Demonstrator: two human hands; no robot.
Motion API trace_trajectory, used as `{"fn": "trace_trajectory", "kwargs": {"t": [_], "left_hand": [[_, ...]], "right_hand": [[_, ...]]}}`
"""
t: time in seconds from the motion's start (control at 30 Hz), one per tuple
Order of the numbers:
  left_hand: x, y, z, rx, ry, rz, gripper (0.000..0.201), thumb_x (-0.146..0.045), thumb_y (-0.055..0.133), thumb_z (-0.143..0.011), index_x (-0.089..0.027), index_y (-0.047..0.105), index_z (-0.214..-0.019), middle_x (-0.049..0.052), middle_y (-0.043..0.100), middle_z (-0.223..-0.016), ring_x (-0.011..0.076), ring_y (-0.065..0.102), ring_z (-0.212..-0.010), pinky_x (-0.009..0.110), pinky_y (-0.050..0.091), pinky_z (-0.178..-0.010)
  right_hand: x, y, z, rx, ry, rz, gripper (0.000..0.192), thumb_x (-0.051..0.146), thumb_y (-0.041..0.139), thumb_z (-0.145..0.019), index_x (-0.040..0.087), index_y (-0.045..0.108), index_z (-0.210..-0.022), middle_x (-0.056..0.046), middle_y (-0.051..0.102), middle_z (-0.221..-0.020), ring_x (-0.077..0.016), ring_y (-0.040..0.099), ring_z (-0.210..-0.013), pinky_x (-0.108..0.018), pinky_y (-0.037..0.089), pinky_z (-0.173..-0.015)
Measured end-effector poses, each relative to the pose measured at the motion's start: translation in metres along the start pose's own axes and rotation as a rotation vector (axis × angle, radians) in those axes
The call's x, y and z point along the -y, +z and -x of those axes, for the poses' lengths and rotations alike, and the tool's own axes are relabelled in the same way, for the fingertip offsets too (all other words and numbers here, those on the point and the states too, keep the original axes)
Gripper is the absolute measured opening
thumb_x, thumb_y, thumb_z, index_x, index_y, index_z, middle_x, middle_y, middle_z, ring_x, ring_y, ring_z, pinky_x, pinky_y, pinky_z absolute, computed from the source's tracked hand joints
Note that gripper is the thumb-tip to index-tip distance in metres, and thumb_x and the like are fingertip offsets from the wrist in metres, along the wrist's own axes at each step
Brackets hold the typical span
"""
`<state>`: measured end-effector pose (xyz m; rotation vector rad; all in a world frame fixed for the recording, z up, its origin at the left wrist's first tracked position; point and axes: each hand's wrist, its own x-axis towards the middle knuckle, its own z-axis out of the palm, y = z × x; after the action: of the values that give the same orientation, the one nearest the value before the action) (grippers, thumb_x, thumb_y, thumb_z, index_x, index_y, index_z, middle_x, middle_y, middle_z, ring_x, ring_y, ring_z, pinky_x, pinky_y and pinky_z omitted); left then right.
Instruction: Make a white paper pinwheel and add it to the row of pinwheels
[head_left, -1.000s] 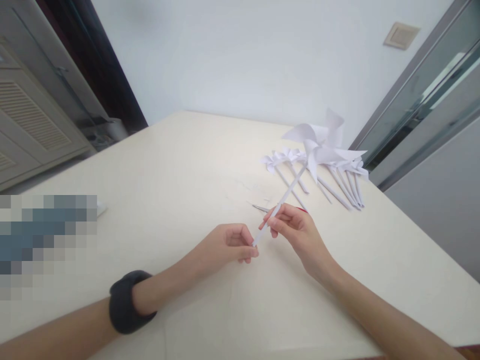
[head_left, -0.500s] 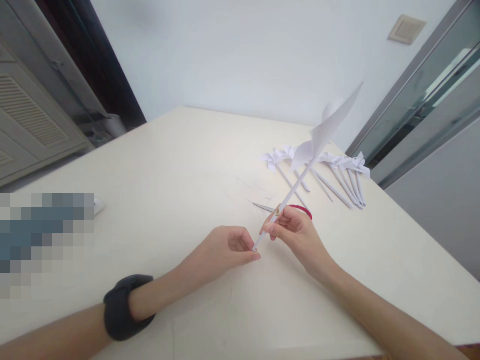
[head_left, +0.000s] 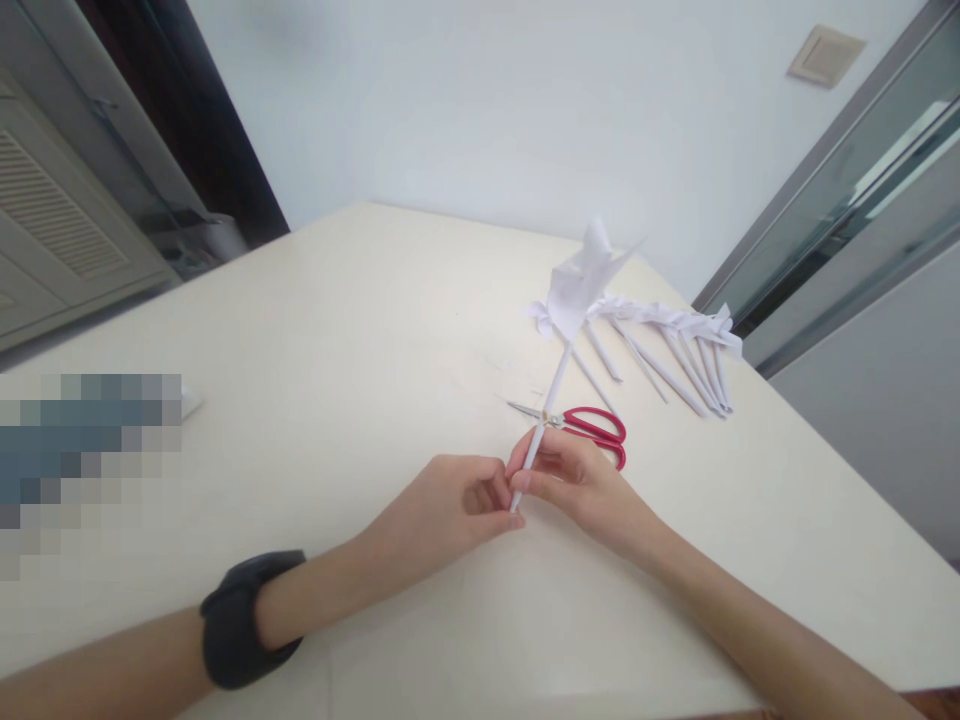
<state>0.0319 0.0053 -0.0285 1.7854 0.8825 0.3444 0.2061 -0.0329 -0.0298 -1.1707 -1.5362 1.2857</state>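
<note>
Between my hands stands a white paper flower (head_left: 576, 290), tilted, its broad petals up and its thin rolled-paper stem running down toward me. My left hand (head_left: 465, 500) is closed in a pinch at the stem's bottom end. Higher on the same stem, the thumb and fingers of my right hand (head_left: 559, 475) are closed around it. Just behind my right hand lie red-handled scissors (head_left: 596, 420) on the table, blades pointing left and partly crossed by the stem.
Several similar paper flowers (head_left: 675, 320) lie in a row on the white table (head_left: 337, 330), stems toward me. Small scraps are scattered left of them. A wall with a switch (head_left: 825, 55) rises behind. At the left edge is a blurred-out item (head_left: 90, 430).
The flower has swung left and more upright, its head now lower. My right hand has slid down the stem toward my left, uncovering more of the scissors.
</note>
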Motion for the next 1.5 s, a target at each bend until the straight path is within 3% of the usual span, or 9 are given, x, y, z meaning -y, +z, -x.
{"fn": "trace_trajectory", "kwargs": {"t": [0.2, 0.4, 0.73, 1.07, 1.5], "left_hand": [[-0.001, -0.003, 0.002, -0.002, 0.103, -0.205, 0.012, -0.025, 0.060, -0.075, -0.018, 0.058, -0.067, -0.001, 0.061, -0.070, 0.0144, 0.053, -0.065, 0.025, 0.040, -0.060], [0.007, -0.008, -0.001, -0.054, 0.212, -0.447, 0.020, -0.019, 0.048, -0.083, -0.018, 0.058, -0.066, -0.001, 0.057, -0.065, 0.0130, 0.050, -0.060, 0.025, 0.034, -0.057], [0.031, -0.051, -0.025, -0.291, 0.252, -0.689, 0.026, -0.020, 0.036, -0.088, -0.020, 0.060, -0.079, 0.003, 0.060, -0.090, 0.0182, 0.057, -0.082, 0.029, 0.041, -0.071], [0.039, -0.050, -0.029, -0.355, 0.308, -0.723, 0.025, -0.020, 0.037, -0.085, -0.021, 0.060, -0.092, 0.006, 0.059, -0.106, 0.0200, 0.059, -0.089, 0.032, 0.046, -0.080], [0.042, -0.048, -0.028, -0.369, 0.360, -0.761, 0.026, -0.014, 0.035, -0.087, -0.022, 0.059, -0.088, 0.004, 0.060, -0.105, 0.0180, 0.060, -0.088, 0.031, 0.048, -0.079]], "right_hand": [[0.005, -0.007, 0.000, 0.127, 0.011, -0.074, 0.012, 0.030, 0.058, -0.083, 0.018, 0.059, -0.085, -0.002, 0.063, -0.082, -0.0151, 0.060, -0.082, -0.031, 0.046, -0.076], [0.006, -0.006, 0.002, 0.198, 0.041, -0.031, 0.010, 0.028, 0.059, -0.081, 0.019, 0.060, -0.083, -0.002, 0.062, -0.080, -0.0153, 0.059, -0.079, -0.031, 0.046, -0.076], [0.005, -0.006, 0.001, 0.109, 0.071, 0.154, 0.010, 0.028, 0.060, -0.081, 0.018, 0.061, -0.082, -0.001, 0.062, -0.079, -0.0149, 0.059, -0.079, -0.031, 0.047, -0.077], [-0.010, -0.015, -0.003, 0.047, 0.078, 0.258, 0.032, 0.033, 0.051, -0.089, 0.016, 0.052, -0.117, -0.004, 0.063, -0.096, -0.0138, 0.062, -0.076, -0.034, 0.052, -0.070], [-0.017, -0.013, -0.006, -0.082, 0.006, 0.443, 0.025, 0.033, 0.050, -0.089, 0.016, 0.056, -0.107, -0.003, 0.063, -0.090, -0.0129, 0.061, -0.074, -0.033, 0.052, -0.070]]}}
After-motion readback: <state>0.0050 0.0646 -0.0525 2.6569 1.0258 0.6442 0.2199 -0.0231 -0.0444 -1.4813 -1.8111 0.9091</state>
